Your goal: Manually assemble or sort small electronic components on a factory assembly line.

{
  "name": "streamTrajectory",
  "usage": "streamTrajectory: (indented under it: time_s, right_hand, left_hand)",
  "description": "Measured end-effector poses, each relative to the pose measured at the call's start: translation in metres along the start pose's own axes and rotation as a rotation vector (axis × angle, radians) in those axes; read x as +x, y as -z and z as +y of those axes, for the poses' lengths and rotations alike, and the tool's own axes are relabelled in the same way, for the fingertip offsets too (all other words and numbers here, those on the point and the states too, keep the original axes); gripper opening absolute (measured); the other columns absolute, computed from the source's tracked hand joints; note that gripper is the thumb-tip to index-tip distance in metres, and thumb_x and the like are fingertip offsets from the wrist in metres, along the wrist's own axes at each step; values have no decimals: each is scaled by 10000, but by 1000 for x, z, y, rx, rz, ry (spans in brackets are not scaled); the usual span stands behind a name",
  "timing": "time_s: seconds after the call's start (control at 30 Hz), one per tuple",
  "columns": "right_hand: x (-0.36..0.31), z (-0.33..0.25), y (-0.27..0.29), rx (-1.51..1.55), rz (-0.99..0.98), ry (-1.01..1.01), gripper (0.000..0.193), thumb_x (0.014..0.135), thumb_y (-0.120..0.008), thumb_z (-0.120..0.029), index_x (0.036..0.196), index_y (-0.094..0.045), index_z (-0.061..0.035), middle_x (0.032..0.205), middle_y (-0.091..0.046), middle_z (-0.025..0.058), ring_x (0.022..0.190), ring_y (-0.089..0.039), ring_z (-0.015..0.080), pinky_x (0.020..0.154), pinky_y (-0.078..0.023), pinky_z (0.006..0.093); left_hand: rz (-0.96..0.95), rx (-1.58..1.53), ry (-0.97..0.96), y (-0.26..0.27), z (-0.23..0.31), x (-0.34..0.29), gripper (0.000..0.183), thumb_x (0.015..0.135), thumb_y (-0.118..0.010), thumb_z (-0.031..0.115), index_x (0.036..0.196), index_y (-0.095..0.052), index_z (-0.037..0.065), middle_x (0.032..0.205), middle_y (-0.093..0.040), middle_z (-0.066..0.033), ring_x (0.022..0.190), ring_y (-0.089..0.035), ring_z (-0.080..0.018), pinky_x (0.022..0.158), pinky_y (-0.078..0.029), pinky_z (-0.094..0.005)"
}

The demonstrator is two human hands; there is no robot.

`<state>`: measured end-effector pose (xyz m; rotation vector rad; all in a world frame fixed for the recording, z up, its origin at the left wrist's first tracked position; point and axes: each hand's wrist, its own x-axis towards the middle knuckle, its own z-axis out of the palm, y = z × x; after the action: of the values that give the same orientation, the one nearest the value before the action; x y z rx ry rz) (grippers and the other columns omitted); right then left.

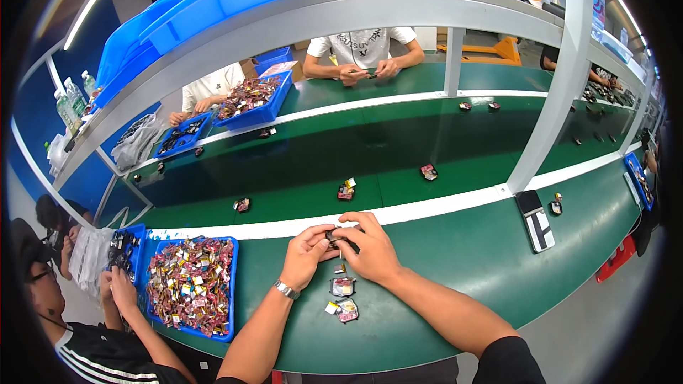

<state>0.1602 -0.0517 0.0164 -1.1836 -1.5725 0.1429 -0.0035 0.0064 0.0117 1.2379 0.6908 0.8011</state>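
My left hand (302, 259), with a metal watch on its wrist, and my right hand (371, 249) meet over the green bench. Both have their fingers closed around a small black casing (332, 237), mostly hidden by the fingertips. Just below them lies a tiny part (340, 269). Nearer to me are a black-framed electronic module (343, 286) and a second module (347, 311) with a yellow-and-white tab sticking out.
To my left stands a blue tray (235, 277) heaped with small red circuit boards. A person beside me works at a tray of black parts (124, 249). Ahead, modules (428, 172) lie on the green belt (398, 188) behind a white rail. A black-and-white pouch (535, 222) sits at right.
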Motion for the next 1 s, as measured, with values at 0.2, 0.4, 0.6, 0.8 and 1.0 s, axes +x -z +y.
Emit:
streamTrajectory:
  time_s: [0.2,0.4,0.6,0.8,1.0]
  right_hand:
    - [1,-1,-4,-145,1,117,188,724,-713,8,899,-692,-57,933,-591,66,863,-600,235,649,-545,321]
    - [-2,-10,-5,-277,-34,141,209,739,-707,-23,946,-690,-43,935,-597,63,873,-603,233,654,-546,323]
    - [0,-7,-5,-364,-48,194,221,737,-703,-39,957,-681,-39,945,-605,63,881,-609,231,666,-554,327]
    - [-1,-6,-5,-378,-48,200,146,731,-699,-41,874,-670,-52,929,-612,48,849,-611,223,657,-550,320]
    - [-1,-3,-8,-374,-35,197,107,734,-690,-35,832,-655,-56,907,-608,44,822,-604,222,647,-544,323]
  left_hand:
    - [2,-36,17,2,0,0,294,979,-450,-18,1267,-502,-49,1185,-619,-155,1058,-636,-201,918,-565,-346]
    - [-13,-32,9,4,0,1,292,975,-474,3,1262,-494,-50,1200,-614,-161,1079,-632,-223,911,-567,-362]
    - [-13,-42,11,3,-2,3,293,972,-468,-11,1260,-496,-52,1200,-614,-166,1074,-633,-231,909,-569,-362]
    - [-8,-30,20,0,0,1,290,971,-472,-11,1257,-499,-51,1175,-623,-154,1062,-636,-228,908,-569,-358]
    - [7,-15,19,0,1,1,271,962,-499,12,1227,-531,-37,1161,-632,-141,1021,-641,-196,890,-571,-358]
